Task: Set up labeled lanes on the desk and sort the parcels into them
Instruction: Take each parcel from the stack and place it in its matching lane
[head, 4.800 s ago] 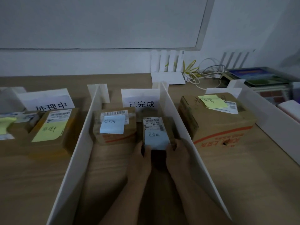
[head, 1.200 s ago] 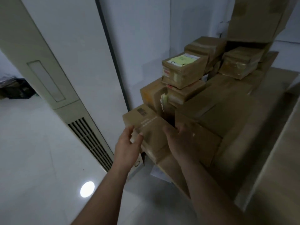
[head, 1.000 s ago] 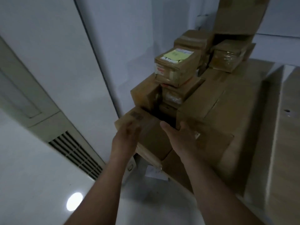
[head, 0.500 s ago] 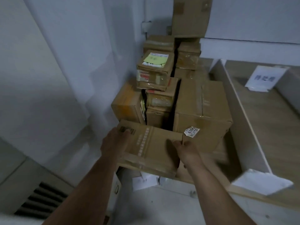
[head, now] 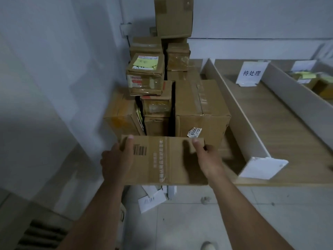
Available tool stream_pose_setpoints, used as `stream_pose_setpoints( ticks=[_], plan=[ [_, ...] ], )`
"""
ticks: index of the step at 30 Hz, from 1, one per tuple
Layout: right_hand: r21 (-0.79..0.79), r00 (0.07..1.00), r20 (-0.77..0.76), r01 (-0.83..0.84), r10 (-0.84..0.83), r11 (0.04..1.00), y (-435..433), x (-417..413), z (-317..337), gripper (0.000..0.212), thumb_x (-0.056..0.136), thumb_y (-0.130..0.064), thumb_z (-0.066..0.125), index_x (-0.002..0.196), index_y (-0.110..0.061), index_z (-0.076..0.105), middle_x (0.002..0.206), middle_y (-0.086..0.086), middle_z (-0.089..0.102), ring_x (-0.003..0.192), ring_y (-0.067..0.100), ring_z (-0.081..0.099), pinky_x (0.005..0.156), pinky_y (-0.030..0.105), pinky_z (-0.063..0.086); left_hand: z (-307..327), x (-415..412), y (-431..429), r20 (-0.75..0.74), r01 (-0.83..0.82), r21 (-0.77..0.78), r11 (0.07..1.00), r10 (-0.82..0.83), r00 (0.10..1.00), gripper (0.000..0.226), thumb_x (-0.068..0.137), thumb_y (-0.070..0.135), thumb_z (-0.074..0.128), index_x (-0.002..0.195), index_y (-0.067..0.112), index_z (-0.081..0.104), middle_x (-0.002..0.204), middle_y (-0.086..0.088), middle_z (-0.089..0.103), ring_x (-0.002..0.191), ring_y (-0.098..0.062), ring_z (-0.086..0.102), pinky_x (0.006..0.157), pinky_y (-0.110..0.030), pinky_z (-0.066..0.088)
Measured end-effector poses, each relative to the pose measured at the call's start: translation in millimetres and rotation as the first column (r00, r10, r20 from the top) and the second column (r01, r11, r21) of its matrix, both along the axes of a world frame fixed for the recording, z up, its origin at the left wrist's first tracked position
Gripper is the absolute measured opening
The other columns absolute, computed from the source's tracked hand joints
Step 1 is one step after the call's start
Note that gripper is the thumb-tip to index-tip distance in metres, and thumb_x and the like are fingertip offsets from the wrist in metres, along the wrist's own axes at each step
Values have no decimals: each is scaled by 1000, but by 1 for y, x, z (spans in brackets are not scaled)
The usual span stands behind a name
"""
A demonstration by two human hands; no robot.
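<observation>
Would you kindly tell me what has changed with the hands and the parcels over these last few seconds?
Both hands let go of the small parcel in the desk lane. The left hand and right hand then took hold of the flat cardboard box at the stack's front and drew it towards the person. The stacked parcels behind stayed put.

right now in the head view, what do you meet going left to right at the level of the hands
left hand → flat cardboard box, gripped on both sides → right hand → white divider → desk
</observation>
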State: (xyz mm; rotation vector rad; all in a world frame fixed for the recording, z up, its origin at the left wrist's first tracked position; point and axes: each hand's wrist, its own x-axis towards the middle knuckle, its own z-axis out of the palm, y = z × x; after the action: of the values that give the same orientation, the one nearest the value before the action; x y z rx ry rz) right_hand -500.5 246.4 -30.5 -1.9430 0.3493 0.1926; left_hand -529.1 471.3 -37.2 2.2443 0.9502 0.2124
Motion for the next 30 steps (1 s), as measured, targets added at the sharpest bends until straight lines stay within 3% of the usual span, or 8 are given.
stream_pose_setpoints(
  ticks=[4,9,11,13,17,23,26,30],
  plan=[
    [129,988,115,88,-103,988,-6,-4,12,35,89,-61,45,103,-29,48,88,-9,53,89,16,51,81,34,36,9,1,-4,168,-61,-15,998,62,984,68,87,70,29,109,11,53,102,-16,54,90,-32,55,75,-39,46],
    [162,979,116,146,-166,976,-6,-8,2,15,92,-34,57,103,-24,54,95,-7,61,92,15,59,81,36,47,0,-12,-8,256,-26,-181,983,73,964,28,88,35,45,95,8,47,93,-15,55,70,-23,50,65,-36,41],
    [179,983,91,143,-161,973,-7,-14,-5,8,94,-19,53,100,-25,54,96,-6,61,87,11,58,78,32,45,-12,-16,-8,293,16,-240,971,57,954,25,87,29,42,101,10,49,97,-13,57,73,-21,50,63,-33,39],
    [189,986,80,129,-146,973,-7,-20,-10,22,94,-10,49,107,-28,53,101,-4,60,91,13,56,82,32,42,-24,-20,-8,313,74,-246,966,7,950,36,85,32,36,114,17,54,103,-7,60,80,-19,53,62,-30,39],
    [171,990,35,128,-136,977,-8,-22,-8,20,94,-37,51,108,-24,57,103,-1,60,91,16,53,83,34,38,-28,-23,-8,258,22,-290,957,55,965,25,95,32,36,106,14,48,94,-7,57,81,-22,53,66,-32,40],
    [-47,985,-32,166,-168,985,-9,-12,-8,59,85,-73,33,97,-21,58,89,2,61,91,26,59,86,40,45,-18,-17,-4,54,-84,-214,973,98,994,72,83,77,24,103,11,42,93,-8,53,84,-27,53,69,-34,39],
    [-111,986,-52,152,-159,982,-11,-12,-16,46,87,-63,43,98,-20,55,93,2,63,86,23,59,81,39,48,-26,-19,1,26,-26,-165,986,30,999,60,89,66,28,105,13,49,97,-9,58,86,-28,55,71,-36,41],
    [-28,990,0,142,-142,989,-11,-16,-24,9,94,-26,50,99,-19,50,92,2,56,87,22,52,78,34,39,-35,-25,-6,143,-19,-277,961,60,988,24,94,31,38,100,16,55,97,-7,61,88,-27,55,80,-37,45]
  ],
)
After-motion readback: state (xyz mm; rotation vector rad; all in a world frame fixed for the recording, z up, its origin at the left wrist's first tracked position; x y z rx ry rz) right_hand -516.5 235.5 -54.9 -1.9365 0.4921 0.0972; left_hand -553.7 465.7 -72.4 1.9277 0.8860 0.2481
